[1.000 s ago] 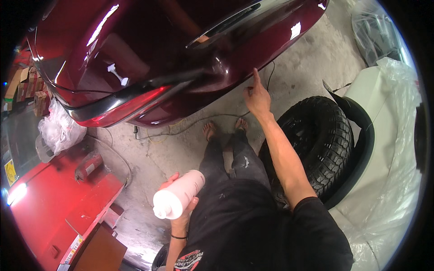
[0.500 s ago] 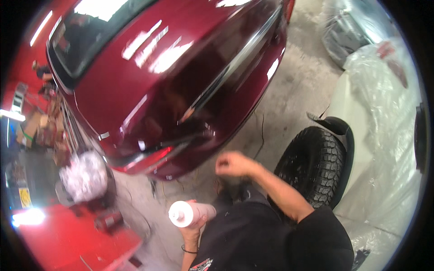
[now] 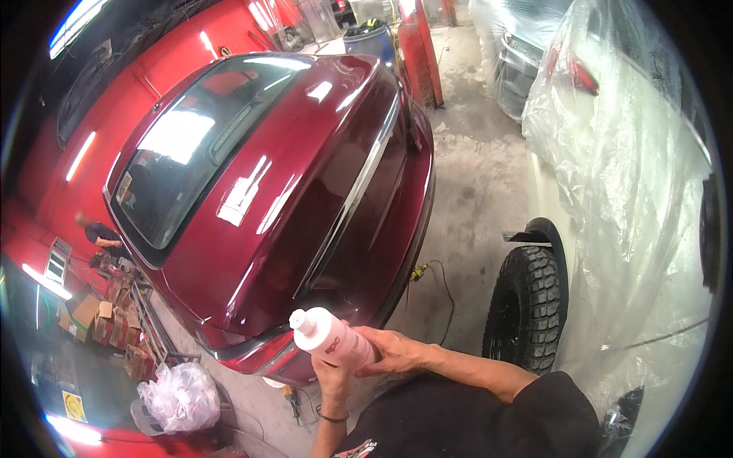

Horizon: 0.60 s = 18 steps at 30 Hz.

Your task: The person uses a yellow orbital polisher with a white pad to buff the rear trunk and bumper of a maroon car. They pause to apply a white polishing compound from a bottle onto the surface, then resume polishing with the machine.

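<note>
From my distant post I see the left hand wrapped around a pale plastic bottle, which is tilted with its white cap toward the upper left. The right hand also holds it, near the base. The bottle is between the black shirt and a dark red car; a knobby tire stands at right.

I see the person's left forearm reaching forward, nearly straight, the left hand curled in a grip. The right forearm slants in from the side, crossing the front of the body, and the right hand closes in beside the left, its fingertips partly hidden.
</note>
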Motion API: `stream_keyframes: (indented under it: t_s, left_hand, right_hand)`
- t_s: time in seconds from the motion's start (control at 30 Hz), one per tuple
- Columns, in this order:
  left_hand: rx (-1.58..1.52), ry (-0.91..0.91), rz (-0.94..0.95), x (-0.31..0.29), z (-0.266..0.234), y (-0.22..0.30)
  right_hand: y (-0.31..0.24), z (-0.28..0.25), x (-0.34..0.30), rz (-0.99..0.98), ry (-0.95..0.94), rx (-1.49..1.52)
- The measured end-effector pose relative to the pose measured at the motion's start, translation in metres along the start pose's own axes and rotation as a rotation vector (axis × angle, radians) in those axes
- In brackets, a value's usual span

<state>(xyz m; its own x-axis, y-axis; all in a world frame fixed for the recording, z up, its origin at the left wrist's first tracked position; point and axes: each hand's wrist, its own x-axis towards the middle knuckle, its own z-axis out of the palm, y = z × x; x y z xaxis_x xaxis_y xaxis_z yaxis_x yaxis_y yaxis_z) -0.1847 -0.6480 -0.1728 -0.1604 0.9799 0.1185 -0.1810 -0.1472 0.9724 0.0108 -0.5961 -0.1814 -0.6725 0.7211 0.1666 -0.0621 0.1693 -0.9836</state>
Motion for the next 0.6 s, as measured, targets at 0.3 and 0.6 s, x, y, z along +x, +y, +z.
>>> stream_keyframes:
  t_s: [0.3, 0.6]
  left_hand:
    - [0.03, -0.141, -0.067, 0.023, -0.017, 0.029]
    - [0.216, -0.282, -0.132, 0.042, -0.031, 0.05]
  right_hand:
    - [-0.039, -0.027, 0.008, -0.004, -0.02, -0.233]
    - [-0.099, -0.048, 0.027, -0.112, 0.215, 0.132]
